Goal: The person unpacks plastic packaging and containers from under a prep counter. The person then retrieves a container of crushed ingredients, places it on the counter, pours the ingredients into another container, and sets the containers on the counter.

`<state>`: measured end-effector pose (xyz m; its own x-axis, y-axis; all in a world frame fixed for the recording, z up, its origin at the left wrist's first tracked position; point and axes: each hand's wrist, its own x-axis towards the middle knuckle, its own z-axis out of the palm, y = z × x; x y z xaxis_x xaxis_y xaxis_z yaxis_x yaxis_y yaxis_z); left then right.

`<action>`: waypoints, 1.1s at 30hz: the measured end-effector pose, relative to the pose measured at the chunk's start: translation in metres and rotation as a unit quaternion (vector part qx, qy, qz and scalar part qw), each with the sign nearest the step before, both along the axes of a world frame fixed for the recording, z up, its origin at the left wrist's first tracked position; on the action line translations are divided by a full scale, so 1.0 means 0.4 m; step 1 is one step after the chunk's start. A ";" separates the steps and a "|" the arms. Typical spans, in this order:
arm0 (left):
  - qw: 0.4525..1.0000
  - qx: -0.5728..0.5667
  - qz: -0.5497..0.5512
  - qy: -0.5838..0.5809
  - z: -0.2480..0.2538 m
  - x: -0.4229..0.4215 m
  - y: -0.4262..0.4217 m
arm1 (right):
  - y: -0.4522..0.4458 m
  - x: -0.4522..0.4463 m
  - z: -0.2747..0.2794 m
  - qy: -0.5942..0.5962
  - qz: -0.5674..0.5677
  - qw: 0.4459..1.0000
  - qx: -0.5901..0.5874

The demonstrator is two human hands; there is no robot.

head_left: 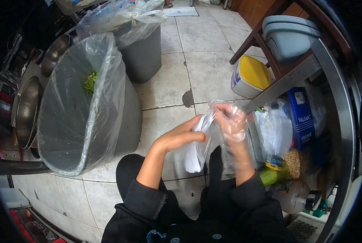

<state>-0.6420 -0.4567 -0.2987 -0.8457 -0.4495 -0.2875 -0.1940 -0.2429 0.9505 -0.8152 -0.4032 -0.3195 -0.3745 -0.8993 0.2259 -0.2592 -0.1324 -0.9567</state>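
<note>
My left hand (184, 135) is closed around a white, folded, thin bundle (195, 158), thumb lying across its front; it looks like plastic or paper. Clear thin plastic, apparently a bag (226, 156), covers my right hand (231, 123) and hangs down along the wrist. The right fingers are curled at the bag's upper part, close to the top of the white bundle. Both hands are in front of my knees, above the tiled floor (177, 125).
On the left stands a large grey bin (132, 113) with a clear liner and some greens inside; another lined bin (142, 56) is behind it. At right, a metal-framed shelf (331, 81) holds a blue box (302, 117) and plastic packs (274, 129). A yellow-lidded bucket (252, 75) stands nearby.
</note>
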 end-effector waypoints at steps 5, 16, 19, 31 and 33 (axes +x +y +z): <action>0.999 0.049 0.005 0.009 -0.032 -0.009 0.004 | -0.017 -0.026 -0.008 -0.107 -0.019 0.988 0.106; 0.981 0.190 0.013 -0.030 -0.060 -0.006 0.030 | 0.006 0.007 0.050 0.086 -0.006 0.993 -0.079; 0.981 0.168 -0.076 -0.063 -0.112 0.009 0.021 | 0.009 0.011 0.032 0.177 -0.021 0.980 -0.088; 0.965 0.231 0.087 0.088 -0.095 0.013 -0.034 | 0.003 -0.054 -0.042 0.049 -0.045 0.987 0.150; 0.984 0.069 0.107 0.125 -0.072 -0.014 -0.019 | 0.006 -0.066 -0.086 -0.028 -0.006 0.992 0.122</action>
